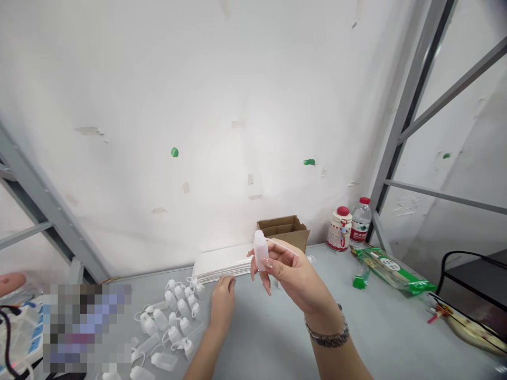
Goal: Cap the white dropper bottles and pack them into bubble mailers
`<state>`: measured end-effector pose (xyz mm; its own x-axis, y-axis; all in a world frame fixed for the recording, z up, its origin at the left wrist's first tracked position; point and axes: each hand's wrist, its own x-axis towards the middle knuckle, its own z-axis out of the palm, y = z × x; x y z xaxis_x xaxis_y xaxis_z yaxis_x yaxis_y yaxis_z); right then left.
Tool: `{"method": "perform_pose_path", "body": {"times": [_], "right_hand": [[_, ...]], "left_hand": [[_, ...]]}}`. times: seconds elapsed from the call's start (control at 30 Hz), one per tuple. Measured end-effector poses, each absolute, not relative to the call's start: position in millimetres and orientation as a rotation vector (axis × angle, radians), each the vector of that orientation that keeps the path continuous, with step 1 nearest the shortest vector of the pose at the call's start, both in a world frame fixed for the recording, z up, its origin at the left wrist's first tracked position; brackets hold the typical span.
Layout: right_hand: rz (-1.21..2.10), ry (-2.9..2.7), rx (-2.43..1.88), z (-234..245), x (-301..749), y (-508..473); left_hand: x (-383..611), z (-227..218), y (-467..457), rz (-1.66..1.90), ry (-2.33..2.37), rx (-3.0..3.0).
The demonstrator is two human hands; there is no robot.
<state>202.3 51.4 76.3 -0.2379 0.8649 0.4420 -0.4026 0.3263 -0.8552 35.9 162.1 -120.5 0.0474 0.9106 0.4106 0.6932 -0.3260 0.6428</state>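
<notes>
My right hand point(289, 269) is raised over the table, its thumb and fingers closed around a small translucent white plastic bottle point(260, 250). The bottle stands nearly upright in the grip, and a thin pale strip point(283, 246) runs along the hand behind it. Lower and to the left, my left hand point(224, 295) rests near the table with curled fingers; whatever they hold, if anything, is hidden. Beside it lies a loose group of similar small white bottles point(174, 311), several with looped cap straps. A stack of flat white sheets or boards point(224, 261) lies just beyond.
An open cardboard box point(299, 235) stands behind my right hand. Against the wall at right are a cream jar with a red lid point(339, 229) and a water bottle point(360, 224). A green-edged plastic packet point(394, 269) lies nearby. At left is a power strip point(27, 338) with cables.
</notes>
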Motion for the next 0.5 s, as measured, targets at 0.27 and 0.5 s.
{"method": "perform_pose_path", "body": {"times": [0.27,0.5], "right_hand": [[1.306,-1.365,-0.474,78,200,50],[1.318,-1.379,-0.474,77,198,49]], "left_hand": [[38,-129,160,1.138,1.602,1.876],[37,-140,166,1.220,1.596,1.930]]}}
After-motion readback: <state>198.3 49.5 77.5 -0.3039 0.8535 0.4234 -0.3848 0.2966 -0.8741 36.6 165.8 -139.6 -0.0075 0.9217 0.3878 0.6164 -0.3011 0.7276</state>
